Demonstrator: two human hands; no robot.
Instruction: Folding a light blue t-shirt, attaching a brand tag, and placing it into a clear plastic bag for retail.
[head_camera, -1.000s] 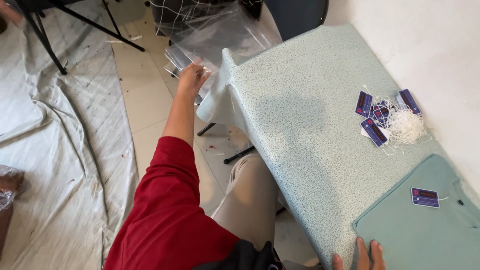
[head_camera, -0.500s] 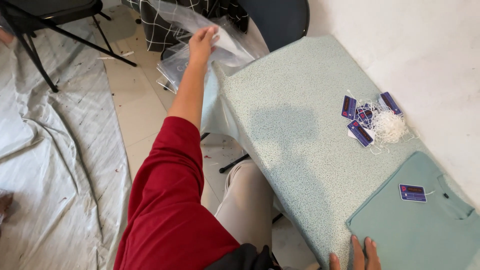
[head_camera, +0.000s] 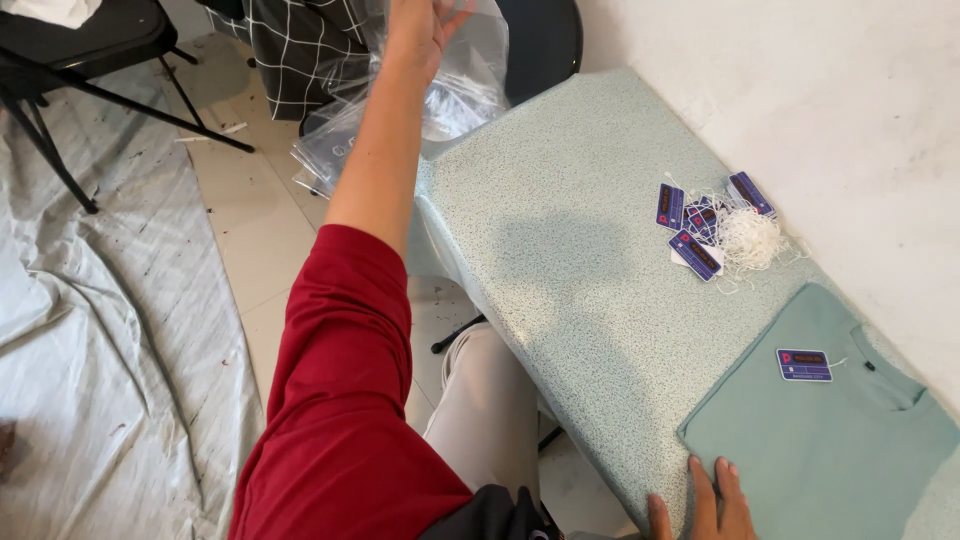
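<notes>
Down at the bottom edge, the right hand is laid flat and open, fingers spread, on the near end of the speckled pale-green table, right at the hem of a folded teal t-shirt. Nothing is gripped by it, it's just pressed on the surface. A small dark blue tag is seen lying on the shirt near the collar. Further along the table, close to the white wall, a little pile of the same blue tags is mixed up with a tangle of white string. On the other side, the left arm in a red sleeve is stretched well out past the far corner of the table, and the left hand is raised up at the top of the frame, fingers loosely closed on a clear plastic bag that hangs down from it. More clear bags are stacked below on the tiled floor, just beside a black-and-white checked cloth. Off to the left, a grey sheet is spread over the floor and black chair legs are planted on it.
</notes>
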